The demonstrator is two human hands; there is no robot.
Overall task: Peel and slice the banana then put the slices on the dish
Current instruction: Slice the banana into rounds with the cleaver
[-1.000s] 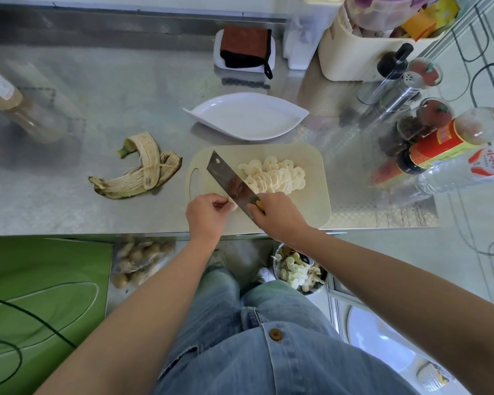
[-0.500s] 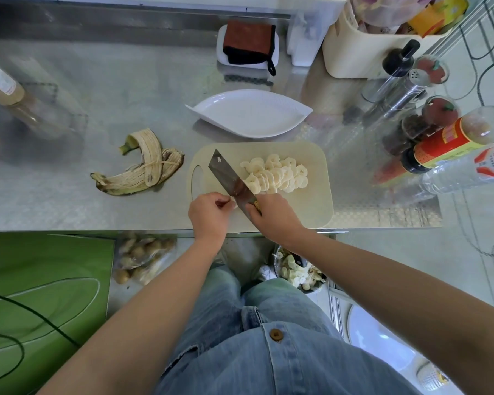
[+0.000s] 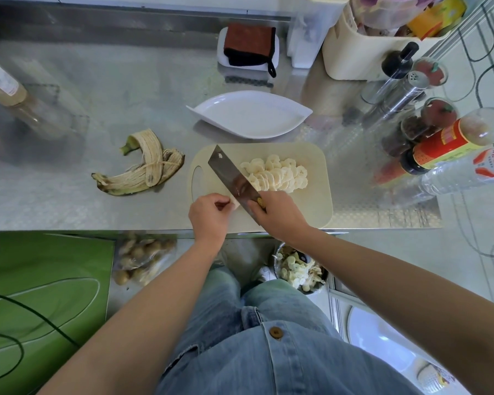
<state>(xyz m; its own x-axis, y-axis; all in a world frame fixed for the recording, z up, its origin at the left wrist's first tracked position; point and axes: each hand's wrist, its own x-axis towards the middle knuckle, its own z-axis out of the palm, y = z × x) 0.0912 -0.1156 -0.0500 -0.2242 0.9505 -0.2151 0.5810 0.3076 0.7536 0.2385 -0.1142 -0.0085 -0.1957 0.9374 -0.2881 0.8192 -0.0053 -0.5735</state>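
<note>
A pile of banana slices (image 3: 277,173) lies on the cream cutting board (image 3: 311,206). My right hand (image 3: 280,215) grips the handle of a cleaver (image 3: 231,175) whose blade stands across the board just left of the slices. My left hand (image 3: 210,218) pinches the last small banana stub (image 3: 235,204) against the blade's near end. Behind the board sits the white leaf-shaped dish (image 3: 251,114), with nothing on it. To the left on the steel counter lies the banana peel (image 3: 143,172).
Sauce bottles (image 3: 445,146), spice jars and a metal shaker crowd the counter's right side. A cream bin (image 3: 354,55) and a cloth on a white holder (image 3: 248,49) stand at the back. A glass jar (image 3: 15,98) is at far left. A scrap bowl (image 3: 300,269) sits below the counter edge.
The cleaver has shifted slightly along the stub as the slicing goes on; both hands stay at the board's near edge. The view has tilted a little.
</note>
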